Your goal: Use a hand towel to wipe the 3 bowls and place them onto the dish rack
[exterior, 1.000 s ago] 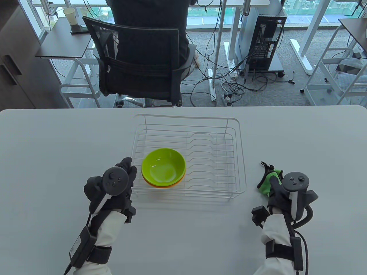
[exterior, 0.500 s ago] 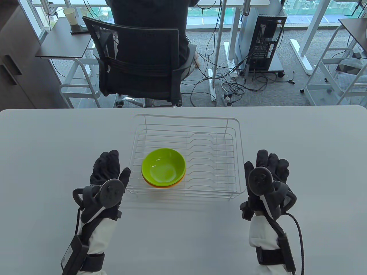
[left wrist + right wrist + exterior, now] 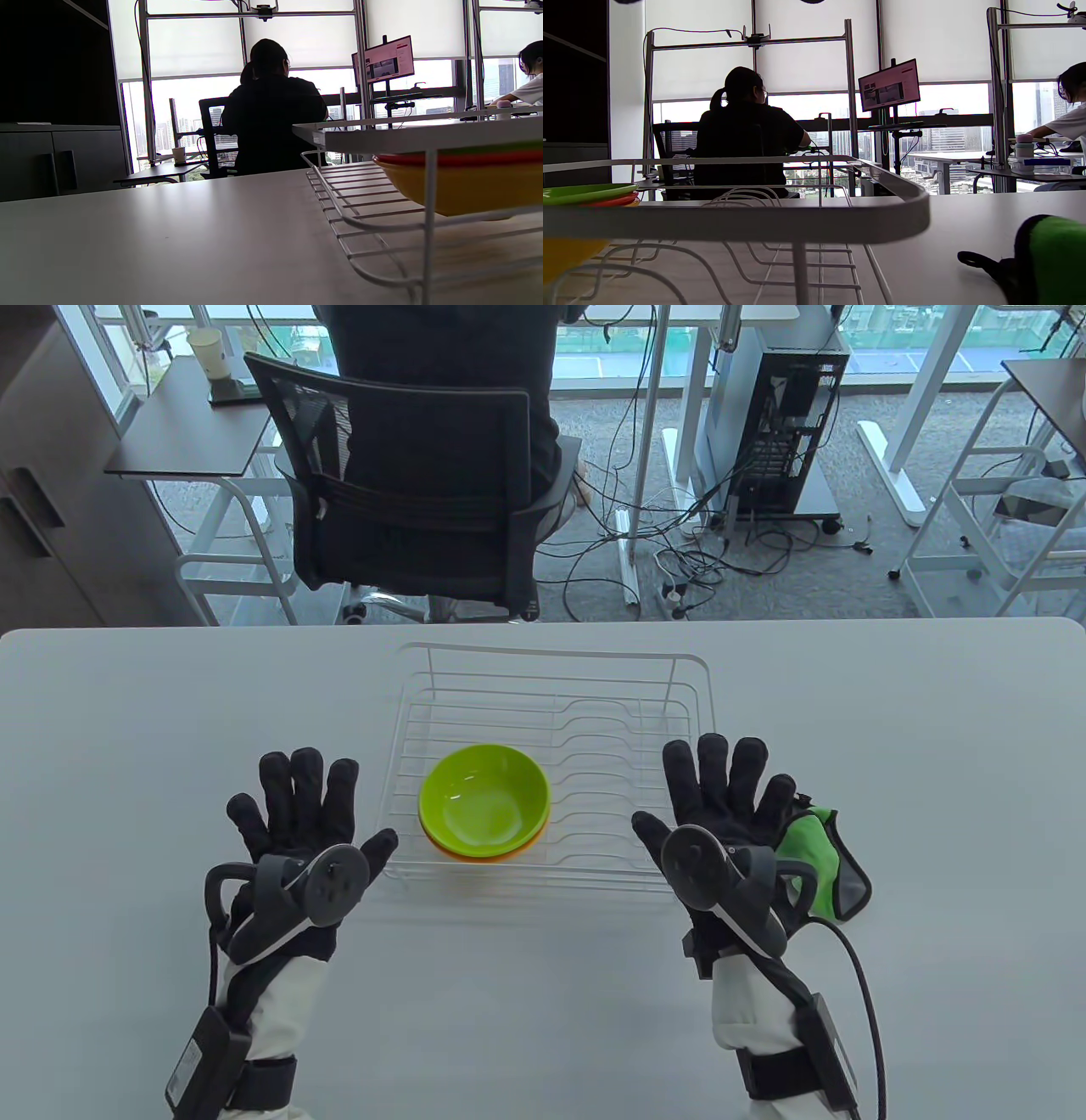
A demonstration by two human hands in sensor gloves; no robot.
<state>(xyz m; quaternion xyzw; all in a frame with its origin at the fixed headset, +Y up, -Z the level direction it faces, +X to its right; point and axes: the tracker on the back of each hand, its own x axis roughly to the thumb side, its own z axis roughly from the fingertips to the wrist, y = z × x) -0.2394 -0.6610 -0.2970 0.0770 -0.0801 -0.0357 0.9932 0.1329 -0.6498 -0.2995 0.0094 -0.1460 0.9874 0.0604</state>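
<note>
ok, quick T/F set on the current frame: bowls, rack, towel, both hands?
1. The bowls sit stacked inside the dish rack. True.
2. The right hand grips the towel. False: its fingers are spread, and the towel lies on the table beside it.
3. The left hand is spread, holding nothing. True.
4. The top bowl is red. False: it is green.
5. The towel hangs on the rack. False: it lies right of it.

My left hand lies flat on the surface just left of the wire rack, with bare room stretching left and behind me. My right hand sits at the rack's right wall, the towel touching its outer side. The stacked bowls fill the rack's near left corner; its right half stays free above the wires.
</note>
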